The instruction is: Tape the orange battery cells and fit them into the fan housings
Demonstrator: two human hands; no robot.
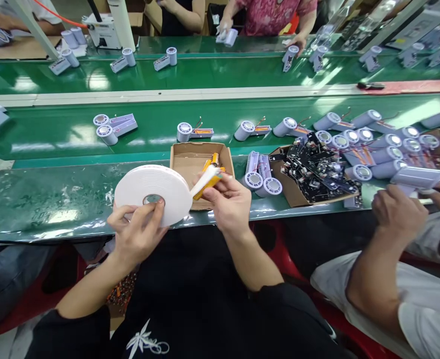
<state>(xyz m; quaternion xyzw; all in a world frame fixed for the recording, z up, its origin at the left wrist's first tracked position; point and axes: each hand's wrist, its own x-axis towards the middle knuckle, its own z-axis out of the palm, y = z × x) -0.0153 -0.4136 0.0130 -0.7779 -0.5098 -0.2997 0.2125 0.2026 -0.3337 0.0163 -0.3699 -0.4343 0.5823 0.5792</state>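
My left hand [137,232] grips a large white roll of foam tape [152,193] from below, fingers at its hub. A strip of tape runs from the roll to the right. My right hand [229,202] pinches a yellow battery cell [207,180] where the strip end lies over it. Both hands hover above the near edge of the green bench, in front of a small open cardboard box [186,162] that holds another yellow cell [213,159].
Lilac cylindrical devices [263,182] stand right of the box, beside a carton of black circuit boards [313,172]. More devices ride the green conveyor [156,129]. A co-worker's hands [399,209] hold a device at right; other people work across the belt.
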